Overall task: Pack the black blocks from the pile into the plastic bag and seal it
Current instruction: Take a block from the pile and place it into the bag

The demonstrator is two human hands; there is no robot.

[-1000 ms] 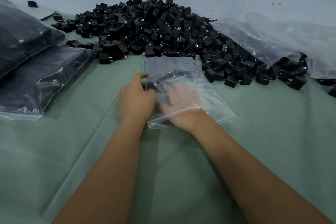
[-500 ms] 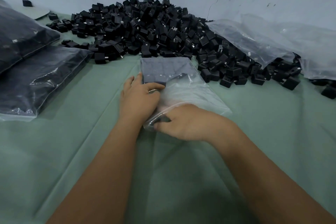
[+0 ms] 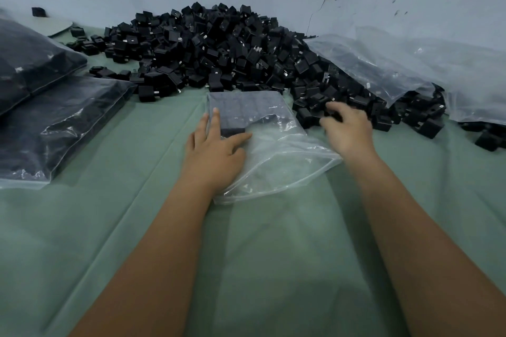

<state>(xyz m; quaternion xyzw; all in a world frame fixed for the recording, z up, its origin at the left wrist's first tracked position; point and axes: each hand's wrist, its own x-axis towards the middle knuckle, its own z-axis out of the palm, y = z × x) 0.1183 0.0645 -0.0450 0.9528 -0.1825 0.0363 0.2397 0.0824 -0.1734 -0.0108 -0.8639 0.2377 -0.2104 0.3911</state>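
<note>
Now my right hand (image 3: 347,128) has come out of the plastic bag (image 3: 273,156), where it was a second ago, and has reached the near edge of the pile of black blocks (image 3: 219,46), its fingers curling over a few of them; whether it already grasps one I cannot tell. My left hand (image 3: 213,150) stays flat and released on the bag, pressing beside the packed row of blocks (image 3: 241,107) at its far end. The bag lies on the green desk (image 3: 109,227), mouth toward me and unsealed. I judge the packing only partly done: another load, then sealing.
</note>
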